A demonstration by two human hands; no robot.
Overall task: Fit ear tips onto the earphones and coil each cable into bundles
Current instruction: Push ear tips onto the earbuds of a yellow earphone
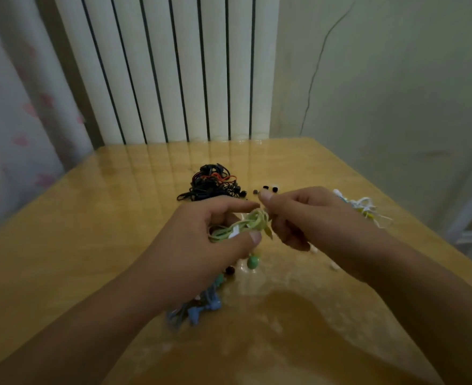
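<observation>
Above the tabletop (90, 232), the left hand (201, 240) is gripping the green cable bundle (243, 226), fingers curled round it; beside the bundle, the right hand (298, 215) is pinching its loose end. Wrapping it snugly should secure the coil.

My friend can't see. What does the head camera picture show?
Two hands, the left hand and right hand, hold a coiled green earphone cable above a wooden table. Black, white and blue earphone tangles lie around them.
</observation>
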